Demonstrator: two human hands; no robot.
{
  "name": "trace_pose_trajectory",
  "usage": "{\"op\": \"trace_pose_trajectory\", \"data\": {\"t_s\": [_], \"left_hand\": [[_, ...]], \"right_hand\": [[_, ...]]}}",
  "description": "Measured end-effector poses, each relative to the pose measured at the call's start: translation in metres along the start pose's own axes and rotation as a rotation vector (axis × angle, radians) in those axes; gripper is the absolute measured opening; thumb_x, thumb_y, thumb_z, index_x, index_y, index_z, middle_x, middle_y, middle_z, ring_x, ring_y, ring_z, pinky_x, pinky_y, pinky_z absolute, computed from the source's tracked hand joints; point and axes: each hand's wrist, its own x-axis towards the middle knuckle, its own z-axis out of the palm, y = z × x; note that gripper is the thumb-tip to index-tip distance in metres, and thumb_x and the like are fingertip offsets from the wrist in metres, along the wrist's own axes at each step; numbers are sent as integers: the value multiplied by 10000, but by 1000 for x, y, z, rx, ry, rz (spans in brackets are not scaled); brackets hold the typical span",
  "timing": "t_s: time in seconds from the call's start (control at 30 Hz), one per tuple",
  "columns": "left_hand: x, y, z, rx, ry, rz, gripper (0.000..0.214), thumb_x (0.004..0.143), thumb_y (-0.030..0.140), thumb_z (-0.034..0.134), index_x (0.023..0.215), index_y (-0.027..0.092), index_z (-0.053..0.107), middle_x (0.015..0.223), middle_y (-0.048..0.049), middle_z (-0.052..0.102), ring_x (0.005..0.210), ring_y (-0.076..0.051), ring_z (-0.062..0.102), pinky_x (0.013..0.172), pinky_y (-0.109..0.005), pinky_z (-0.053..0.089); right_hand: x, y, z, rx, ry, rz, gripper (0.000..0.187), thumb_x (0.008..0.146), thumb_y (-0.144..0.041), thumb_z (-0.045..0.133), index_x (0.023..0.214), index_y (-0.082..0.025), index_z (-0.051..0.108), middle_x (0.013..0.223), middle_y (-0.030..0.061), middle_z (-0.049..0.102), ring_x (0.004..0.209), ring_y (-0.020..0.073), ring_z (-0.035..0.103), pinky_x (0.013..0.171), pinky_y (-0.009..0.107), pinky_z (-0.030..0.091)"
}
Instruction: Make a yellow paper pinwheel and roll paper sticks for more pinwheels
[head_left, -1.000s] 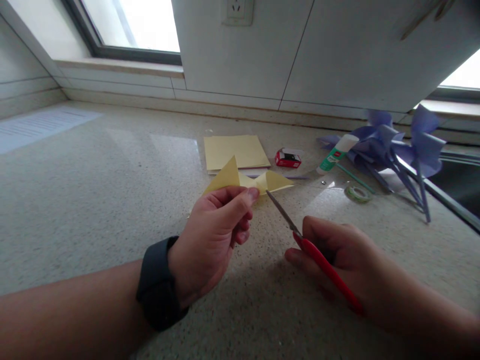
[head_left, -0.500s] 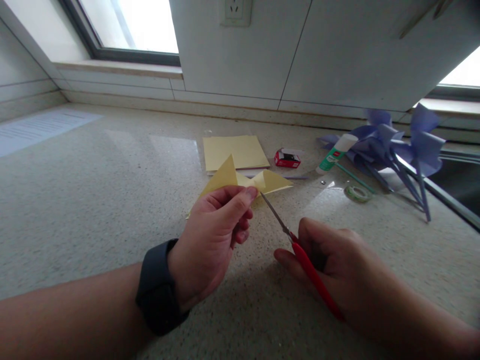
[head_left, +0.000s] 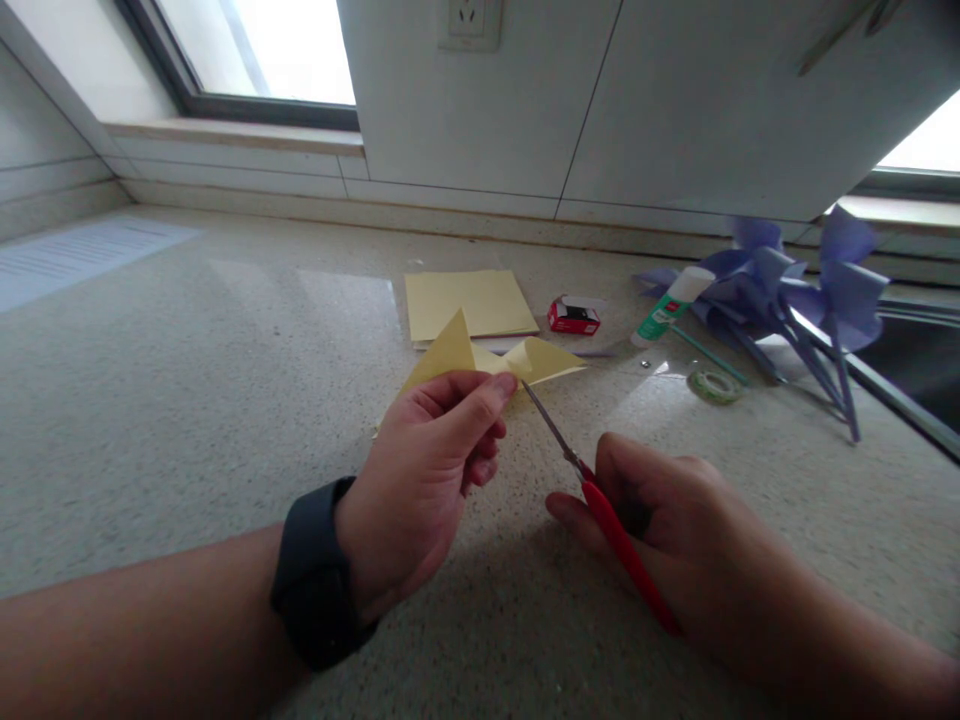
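Left hand [head_left: 427, 470] pinches folded yellow paper [head_left: 452, 355] above the counter [head_left: 187, 400], steadying it against red scissors [head_left: 592, 490] gripped by right hand [head_left: 675, 525].

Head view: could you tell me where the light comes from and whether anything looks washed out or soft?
In the head view, daylight enters by the windows, blown white; a pale sheen lies on the counter; soft shadow sits under the left hand and right hand; the purple pinwheels look smeared.
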Motion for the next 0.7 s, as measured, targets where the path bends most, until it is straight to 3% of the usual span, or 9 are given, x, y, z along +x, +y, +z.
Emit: {"op": "trace_pose_trajectory", "data": {"t_s": [0.7], "left_hand": [[2, -1, -1, 2, -16, 7, 234, 854, 288, 767, 738, 149, 617, 616, 54, 512, 470, -28, 361, 411, -140, 286]], "right_hand": [[0, -1, 0, -10, 29, -21, 421, 901, -521, 571, 636, -239, 404, 482, -63, 434, 410, 83, 350, 387, 215, 260]]}}
